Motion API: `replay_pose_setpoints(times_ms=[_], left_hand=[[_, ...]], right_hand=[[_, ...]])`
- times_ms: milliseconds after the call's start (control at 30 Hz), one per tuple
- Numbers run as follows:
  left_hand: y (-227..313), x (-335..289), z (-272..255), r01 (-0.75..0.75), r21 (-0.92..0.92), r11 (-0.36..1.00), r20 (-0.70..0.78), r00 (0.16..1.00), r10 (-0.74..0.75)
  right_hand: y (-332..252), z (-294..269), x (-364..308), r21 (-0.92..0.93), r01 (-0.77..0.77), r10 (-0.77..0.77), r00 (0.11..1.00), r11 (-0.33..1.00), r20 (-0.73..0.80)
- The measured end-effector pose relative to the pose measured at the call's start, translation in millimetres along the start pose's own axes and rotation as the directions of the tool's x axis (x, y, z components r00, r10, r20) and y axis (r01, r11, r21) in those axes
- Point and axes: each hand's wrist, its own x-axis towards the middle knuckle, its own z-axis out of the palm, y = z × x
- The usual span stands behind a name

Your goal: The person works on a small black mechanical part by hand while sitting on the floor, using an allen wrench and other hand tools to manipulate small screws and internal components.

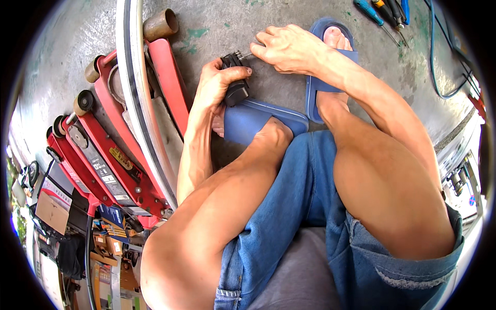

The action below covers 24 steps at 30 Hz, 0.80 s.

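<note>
My left hand (pixel 211 85) is closed around a blocky black plastic case (pixel 237 92), thumb across its front. Several short metal pieces stick up at the case's far end; their kind is too small to make out. Just to the right of that end is my right hand (pixel 287 49), its fingers curled together. A thin metal piece (pixel 248 55) shows at its fingertips, pointing toward the case; I cannot tell what kind it is. Both hands are above the concrete floor, over my blue slide sandals (pixel 266 116).
On the left lies a red floor jack (pixel 98 155) with a metal roller (pixel 161 25) near its far end. A pale curved strip (pixel 135 77) crosses in front of it. Screwdrivers (pixel 369 11) and a dark cable (pixel 433 57) lie at the far right. Boxes (pixel 53 211) stand lower left.
</note>
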Motion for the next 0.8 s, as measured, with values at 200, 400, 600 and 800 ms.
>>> replay_pose_setpoints(times_ms=[200,400,600,800], left_hand=[[-3,2,3,0.019,0.056,0.998,0.019,1.0,-0.02],[0,2,0,0.088,-0.081,0.993,0.091,0.993,-0.08],[5,-1,-4,0.122,-0.151,0.981,0.152,0.983,-0.099],[2,-1,-9,0.105,-0.181,0.978,0.185,0.98,-0.071]], right_hand=[[-2,0,-5,0.022,0.003,-0.003,1.0,1.0,0.026],[0,-2,-4,0.001,0.018,-0.018,1.0,1.0,0.021],[2,-9,1,-0.073,0.031,-0.028,0.999,0.997,0.045],[10,-13,1,-0.025,0.041,-0.042,0.999,0.999,-0.022]])
